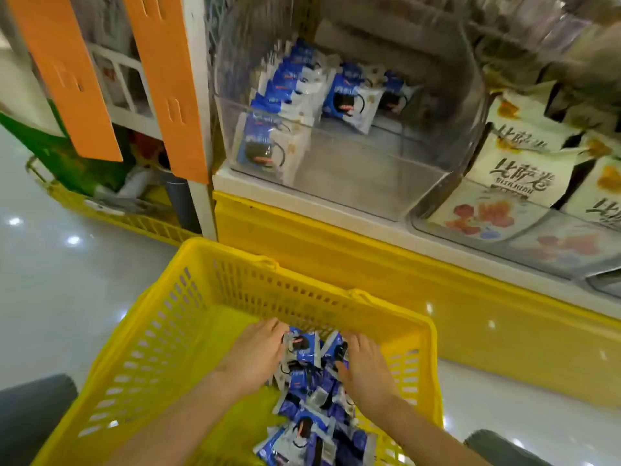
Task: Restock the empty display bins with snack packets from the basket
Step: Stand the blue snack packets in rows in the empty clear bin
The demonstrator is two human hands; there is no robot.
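A yellow plastic basket (168, 331) stands on the floor below me with a heap of blue-and-white snack packets (309, 398) in its right half. My left hand (255, 354) lies on the left side of the heap, fingers fairly straight, thumb hidden. My right hand (364, 368) is on the right side, its thumb hooked over a packet. A bunch of packets sits between both hands. Above, a clear display bin (353, 190) holds some of the same packets (285, 95) along its left and back; its front right floor is bare.
A neighbouring clear bin (571, 240) at the right is full of cream packets (517, 176). The bins rest on a yellow shelf base (336, 253). Orange strips (164, 79) hang at the left, with another yellow crate (134, 220) on the shiny floor.
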